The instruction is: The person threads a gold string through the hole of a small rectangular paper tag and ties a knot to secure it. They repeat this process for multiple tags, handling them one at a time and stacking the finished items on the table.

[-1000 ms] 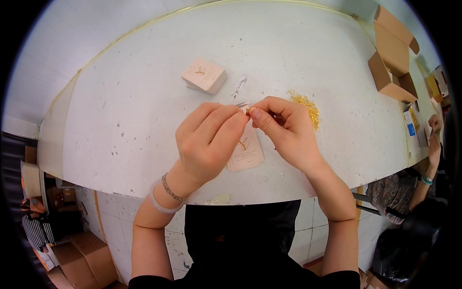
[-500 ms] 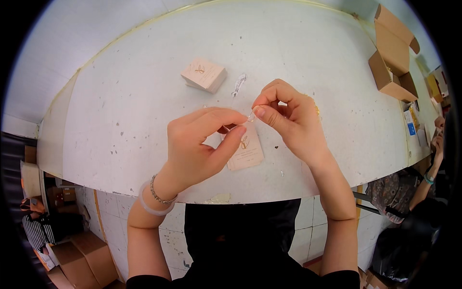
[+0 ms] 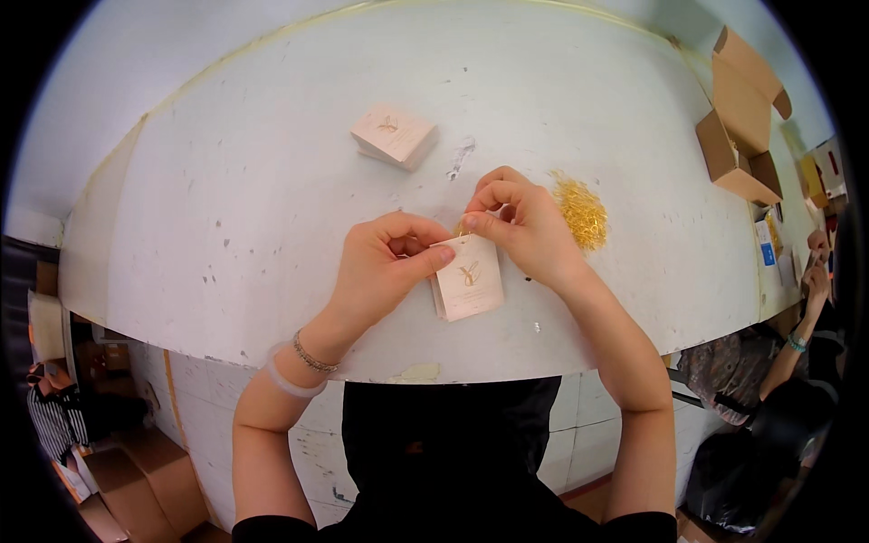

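Observation:
A small pale pink card (image 3: 472,288) with a gold emblem is pinched at its upper left edge between the thumb and fingers of my left hand (image 3: 378,267). Further card edges show behind it at the lower left; whether these are held too I cannot tell. At the card's top edge, the thumb and forefinger of my right hand (image 3: 523,222) pinch a thin gold wire pin (image 3: 463,226), partly hidden by the fingertips. A loose heap of similar gold pins (image 3: 582,217) lies just right of my right hand.
Farther back stands a stack of the same pink cards (image 3: 395,136), beside a worn patch (image 3: 462,156) in the white tabletop (image 3: 272,181). An open cardboard box (image 3: 738,158) is at the far right. Another person's hand (image 3: 816,271) shows at the right rim.
Both hands have come lower and closer together over the card, which is now gripped by my left hand. The pin has moved down to its top edge. The gold heap has come into view.

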A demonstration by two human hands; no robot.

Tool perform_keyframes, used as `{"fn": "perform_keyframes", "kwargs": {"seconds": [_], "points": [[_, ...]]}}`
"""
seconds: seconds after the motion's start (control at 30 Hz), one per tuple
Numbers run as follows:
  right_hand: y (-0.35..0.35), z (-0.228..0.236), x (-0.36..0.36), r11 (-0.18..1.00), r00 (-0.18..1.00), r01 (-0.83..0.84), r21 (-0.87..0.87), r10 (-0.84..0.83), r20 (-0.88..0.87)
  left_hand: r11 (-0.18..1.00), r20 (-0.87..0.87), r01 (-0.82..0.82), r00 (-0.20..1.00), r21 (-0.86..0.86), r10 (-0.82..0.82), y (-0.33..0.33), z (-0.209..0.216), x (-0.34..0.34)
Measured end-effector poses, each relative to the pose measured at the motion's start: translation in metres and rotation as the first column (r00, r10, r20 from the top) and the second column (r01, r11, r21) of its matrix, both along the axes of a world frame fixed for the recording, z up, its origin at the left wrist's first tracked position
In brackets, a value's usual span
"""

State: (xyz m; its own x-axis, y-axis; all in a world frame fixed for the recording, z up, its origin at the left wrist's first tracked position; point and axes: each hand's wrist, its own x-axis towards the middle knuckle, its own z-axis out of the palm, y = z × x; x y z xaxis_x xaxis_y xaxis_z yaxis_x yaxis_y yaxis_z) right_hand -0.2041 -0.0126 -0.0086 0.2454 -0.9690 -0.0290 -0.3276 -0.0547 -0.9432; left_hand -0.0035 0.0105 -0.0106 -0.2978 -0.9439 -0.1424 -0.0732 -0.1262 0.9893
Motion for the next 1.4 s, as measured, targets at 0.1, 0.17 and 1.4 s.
{"fn": "perform_keyframes", "kwargs": {"seconds": [0.1, 0.17, 1.4], "points": [[-0.004, -0.006, 0.000, 1.000, 1.000, -0.012, -0.006, 0.012, -0.013, 0.999, -0.019, -0.011, 1.000, 0.031, 0.012, -0.001, -0.003, 0.001], [-0.005, -0.006, 0.002, 1.000, 1.000, -0.017, 0.007, 0.018, -0.015, 0.998, 0.018, -0.034, 0.999, -0.046, 0.035, 0.000, -0.007, 0.001], [-0.022, 0.018, -0.068, 0.896, 0.787, 0.133, -0.424, -0.356, -0.504, 0.913, 0.404, 0.043, 0.904, -0.406, 0.137, -0.004, -0.013, 0.006]]}}
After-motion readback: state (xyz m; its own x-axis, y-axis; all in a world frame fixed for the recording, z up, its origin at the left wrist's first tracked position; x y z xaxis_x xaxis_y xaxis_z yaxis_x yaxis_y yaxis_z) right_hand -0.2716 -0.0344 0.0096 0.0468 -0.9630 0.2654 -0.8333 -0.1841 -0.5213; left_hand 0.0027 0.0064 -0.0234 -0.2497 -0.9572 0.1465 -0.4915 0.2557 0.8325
